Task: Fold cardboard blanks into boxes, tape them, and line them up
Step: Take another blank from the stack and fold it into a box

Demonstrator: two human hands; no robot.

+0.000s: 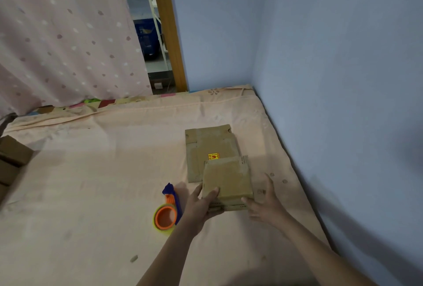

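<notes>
Lower centre of frame: left hand [201,203] grips the blank [229,180] at its near left corner, thumb on top. Right hand [265,203] wide, fingers spread, fingertips at the blank's near right edge. Tape dispenser [167,212] just left, on the bed [91,171]. Flat stack [210,146] behind the blank. Boxes [11,160] at left edge.

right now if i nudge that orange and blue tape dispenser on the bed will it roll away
Probably not: the orange and blue tape dispenser seems to lie flat on its side, and the soft peach bedsheet would likely damp sliding. It probably feels light, being plastic.
</notes>
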